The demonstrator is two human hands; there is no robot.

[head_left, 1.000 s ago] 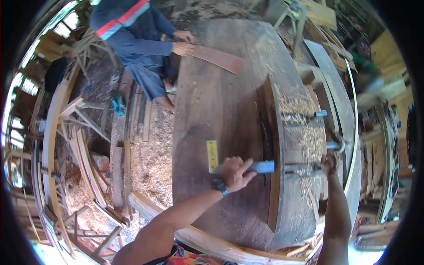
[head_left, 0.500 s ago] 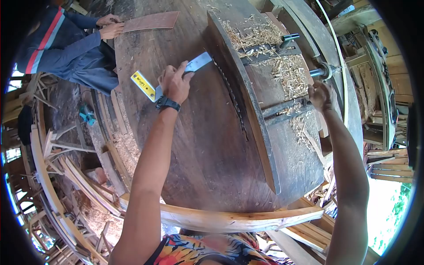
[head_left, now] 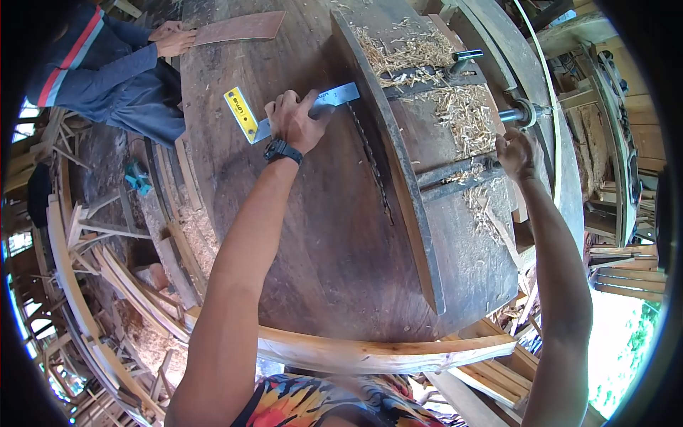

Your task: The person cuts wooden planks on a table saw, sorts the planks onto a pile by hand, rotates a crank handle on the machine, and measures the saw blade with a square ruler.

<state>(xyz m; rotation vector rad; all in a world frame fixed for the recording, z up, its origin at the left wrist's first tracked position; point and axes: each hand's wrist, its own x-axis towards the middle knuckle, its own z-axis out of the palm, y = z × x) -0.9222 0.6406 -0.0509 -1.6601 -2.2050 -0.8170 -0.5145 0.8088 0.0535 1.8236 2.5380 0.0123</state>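
My left hand (head_left: 297, 122) is closed around the metal blade of a try square (head_left: 240, 114) with a yellow handle. The square is over the dark wooden saw table (head_left: 306, 277), its blade reaching across the far end of the toothed saw blade (head_left: 373, 167). The blade's tip lies close to the long upright fence (head_left: 398, 174); whether they touch I cannot tell. To the right of the fence, my right hand (head_left: 519, 153) has its fingers curled, just below a metal rod with a round collar (head_left: 523, 114). What those fingers grip, if anything, is hidden.
Wood shavings (head_left: 462, 117) cover the bars and surface right of the fence. At the far left, another person's hands (head_left: 174, 39) hold a thin reddish board (head_left: 242, 28). A pale plank (head_left: 384, 356) runs along the table's near edge. Curved timber strips (head_left: 78, 285) stand on the left.
My left hand has moved the square to the right, bringing its blade tip nearer the fence. My right hand stays almost where it was, with its fingers still curled.
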